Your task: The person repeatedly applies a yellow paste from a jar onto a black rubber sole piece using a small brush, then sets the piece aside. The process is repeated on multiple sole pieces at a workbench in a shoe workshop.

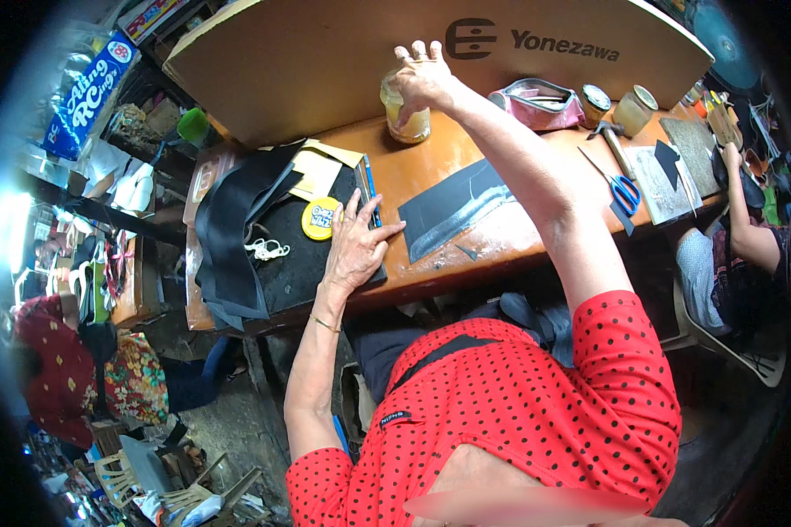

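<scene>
My right hand (424, 77) reaches out over a glass jar (410, 132) of yellowish stuff. Three of its fingers are stretched away from me, while another digit points down at the jar's mouth; whether it goes inside is unclear. My left hand (357, 239) lies flat with its fingers spread, across the right edge of a dark board (303, 285). Its fingertips come close to a black sheet (457, 211) with a shiny greyish smear, flat on the orange table (466, 263). Beside that hand sits a round yellow lid-like piece (320, 218).
Black strips (237, 228), yellow sheets (316, 171) and white cord (267, 250) lie on the left. Blue-handled scissors (625, 193), a hammer (615, 145), a pink pouch (540, 104) and two jars are rightward. A cardboard panel (325, 70) stands behind. Another person's arm (747, 211) works far right.
</scene>
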A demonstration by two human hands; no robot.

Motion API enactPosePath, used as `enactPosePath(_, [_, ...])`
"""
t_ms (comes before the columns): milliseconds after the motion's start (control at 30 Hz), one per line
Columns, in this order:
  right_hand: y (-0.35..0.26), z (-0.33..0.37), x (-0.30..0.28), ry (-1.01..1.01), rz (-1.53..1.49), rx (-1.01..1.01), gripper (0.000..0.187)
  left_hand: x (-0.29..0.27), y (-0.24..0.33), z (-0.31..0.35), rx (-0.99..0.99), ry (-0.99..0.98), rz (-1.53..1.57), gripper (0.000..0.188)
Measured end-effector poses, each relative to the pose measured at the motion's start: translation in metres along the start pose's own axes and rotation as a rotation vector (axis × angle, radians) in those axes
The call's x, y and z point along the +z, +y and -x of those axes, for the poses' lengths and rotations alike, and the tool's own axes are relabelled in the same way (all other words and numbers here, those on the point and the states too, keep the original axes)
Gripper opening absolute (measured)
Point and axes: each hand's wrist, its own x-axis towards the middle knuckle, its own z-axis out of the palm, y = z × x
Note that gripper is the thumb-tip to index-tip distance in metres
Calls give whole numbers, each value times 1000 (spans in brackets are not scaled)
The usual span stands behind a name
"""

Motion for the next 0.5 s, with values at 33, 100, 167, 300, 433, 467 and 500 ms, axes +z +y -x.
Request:
enactPosePath(33, [-2,-2,4,-1,14,10,67,0,0,0,15,14,6,40])
enactPosePath(100, [-5,-5,10,-80,8,52,70,0,0,-1,5,-1,14,37])
enactPosePath(167, [-5,-7,9,-114,5,85,73,-1,0,-1,6,-4,18,35])
enactPosePath(300, [8,-6,-19,-137,-47,108,78,-1,-1,-1,1,-9,15,36])
enactPosePath(433, [29,7,-52,257,-493,98,65,-1,-1,-2,8,-8,24,37])
enactPosePath(467, [31,15,-54,233,-514,79,70,0,-1,-2,7,-8,3,36])
enactPosePath(500, [28,26,-53,206,-537,63,75,0,-1,-2,21,-5,-5,36])
